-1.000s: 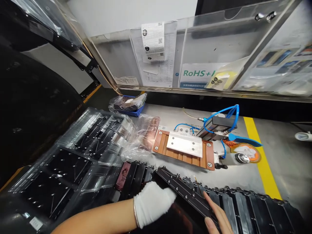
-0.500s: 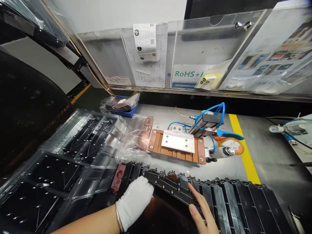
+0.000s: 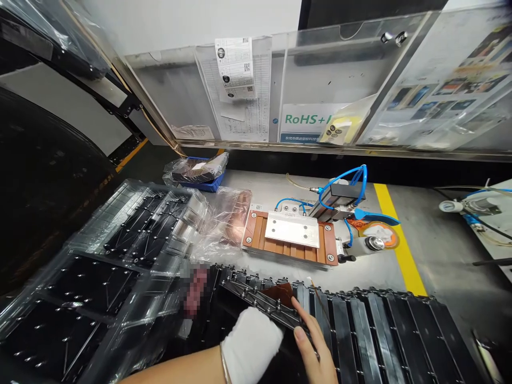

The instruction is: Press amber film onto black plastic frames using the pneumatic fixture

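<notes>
A black plastic panel (image 3: pixel 256 301) with small metal studs is held tilted above a row of similar black panels (image 3: pixel 384 330). My left hand (image 3: pixel 252 344), in a white glove, lies against the near face of this panel; its fingers are hidden. My bare right hand (image 3: pixel 314 338) grips the panel's right end, thumb on the near side and fingers on the far side. A brown translucent film piece (image 3: pixel 280 293) shows behind the panel, beside my right fingertips.
Clear trays (image 3: pixel 92 282) with black panels fill the left. A brown fixture (image 3: pixel 290 240) with a white plate and blue hoses stands behind the row. Copper-coloured film in a bag (image 3: pixel 236 221) lies left of it. A blue bin (image 3: pixel 208 183) sits farther back.
The held panel has shifted a little left and tilted more. My gloved left hand has moved right and down along it, and my right hand has moved left. More brown film shows.
</notes>
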Demonstrator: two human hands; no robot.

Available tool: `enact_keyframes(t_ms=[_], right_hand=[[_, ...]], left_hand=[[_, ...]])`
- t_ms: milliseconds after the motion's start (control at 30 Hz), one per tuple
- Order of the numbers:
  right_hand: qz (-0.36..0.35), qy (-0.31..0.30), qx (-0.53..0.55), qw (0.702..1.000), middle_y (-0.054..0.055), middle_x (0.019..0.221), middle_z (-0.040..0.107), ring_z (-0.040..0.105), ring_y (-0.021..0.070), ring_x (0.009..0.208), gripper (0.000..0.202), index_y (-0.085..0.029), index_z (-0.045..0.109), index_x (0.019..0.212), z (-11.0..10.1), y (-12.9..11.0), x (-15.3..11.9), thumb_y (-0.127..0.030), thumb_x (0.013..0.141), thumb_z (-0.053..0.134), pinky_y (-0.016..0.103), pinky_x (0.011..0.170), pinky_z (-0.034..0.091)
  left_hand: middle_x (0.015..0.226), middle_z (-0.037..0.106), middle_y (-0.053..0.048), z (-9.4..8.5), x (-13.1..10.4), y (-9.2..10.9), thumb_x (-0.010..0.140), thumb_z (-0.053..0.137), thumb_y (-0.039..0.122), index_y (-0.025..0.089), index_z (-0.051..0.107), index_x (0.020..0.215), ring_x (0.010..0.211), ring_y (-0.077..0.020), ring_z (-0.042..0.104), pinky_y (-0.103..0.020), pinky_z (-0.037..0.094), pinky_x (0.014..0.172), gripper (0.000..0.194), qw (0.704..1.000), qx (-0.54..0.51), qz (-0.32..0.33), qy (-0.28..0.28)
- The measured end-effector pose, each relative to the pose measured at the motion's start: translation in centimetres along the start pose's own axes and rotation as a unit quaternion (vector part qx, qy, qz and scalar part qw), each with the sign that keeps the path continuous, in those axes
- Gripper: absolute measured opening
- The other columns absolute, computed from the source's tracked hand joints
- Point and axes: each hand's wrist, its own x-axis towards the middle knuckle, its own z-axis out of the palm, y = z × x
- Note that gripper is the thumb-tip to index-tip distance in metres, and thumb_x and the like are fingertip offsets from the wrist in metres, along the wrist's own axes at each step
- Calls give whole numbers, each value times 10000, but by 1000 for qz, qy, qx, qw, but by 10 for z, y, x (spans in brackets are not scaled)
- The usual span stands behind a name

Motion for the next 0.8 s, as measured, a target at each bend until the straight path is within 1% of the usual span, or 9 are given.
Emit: enact_keyframes(t_ms=[67, 133, 233, 300, 433, 533, 700, 767, 800], right_hand=[[7, 9, 2, 1000, 74, 1435, 526, 428, 291, 1359, 546, -252, 559, 1332, 4, 0, 0, -576, 901, 477, 432, 1100, 402], [12, -7, -3, 1000, 74, 1453, 506, 423, 291, 1362, 549, -258, 540, 1352, 4, -1, 0, -571, 905, 472, 425, 1085, 419], [10, -42, -29, 999, 65, 1450, 512, 443, 289, 1349, 536, -274, 531, 1360, -3, -2, 1, -534, 891, 527, 419, 1082, 423], [12, -44, -44, 998, 55, 1440, 524, 446, 281, 1347, 531, -285, 537, 1354, -8, -4, -1, -542, 890, 523, 418, 1090, 410], [18, 5, -51, 998, 50, 1399, 562, 472, 273, 1326, 541, -298, 562, 1330, -11, -13, -10, -600, 892, 465, 419, 1094, 398], [21, 31, -54, 998, 48, 1362, 593, 504, 281, 1295, 533, -313, 591, 1298, -12, -19, -16, -620, 880, 469, 435, 1093, 396], [21, 15, -69, 997, 54, 1367, 591, 497, 274, 1305, 544, -296, 584, 1308, -11, -20, -16, -617, 890, 447, 419, 1094, 396], [26, 6, -67, 997, 56, 1390, 572, 471, 268, 1329, 561, -287, 570, 1325, -11, -17, -15, -619, 895, 431, 422, 1115, 367], [29, 0, -65, 997, 56, 1407, 557, 451, 267, 1344, 571, -285, 559, 1335, -12, -16, -14, -623, 895, 424, 429, 1127, 348]], left_hand=[[1108, 683, -87, 5, 0, 3, 934, 550, 258, 158, 628, 1130, 958, -198, 660, -398, 531, 861, 234, 1000, -4, -8, -7], [1137, 667, -74, 8, 1, 4, 928, 568, 331, 169, 626, 1121, 976, -191, 649, -416, 526, 884, 259, 1000, -9, -7, -14], [1090, 702, -64, 7, 3, 0, 936, 532, 260, 205, 648, 1117, 975, -187, 653, -372, 516, 900, 222, 1000, -13, -5, -19], [1036, 730, -45, 0, -1, -6, 929, 506, 220, 245, 663, 1115, 960, -180, 658, -320, 517, 884, 245, 1000, -16, 0, -23], [905, 755, -7, -25, -20, -26, 898, 506, 216, 275, 688, 1057, 845, -173, 677, -264, 532, 773, 249, 999, -12, -17, -42], [700, 722, 3, -38, -33, -40, 863, 520, 183, 234, 712, 888, 701, -171, 676, -247, 526, 690, 200, 995, 27, -57, -83], [549, 630, -17, -32, -37, -49, 741, 657, 140, 169, 685, 756, 550, -185, 640, -263, 509, 593, 43, 978, 142, -69, -135], [479, 572, -16, -29, -37, -44, 705, 683, 129, 164, 662, 660, 489, -196, 610, -279, 488, 533, 62, 971, 181, -53, -148], [456, 550, -21, -30, -38, -39, 694, 686, 117, 161, 642, 604, 472, -203, 600, -287, 476, 512, 109, 971, 193, -34, -139]])
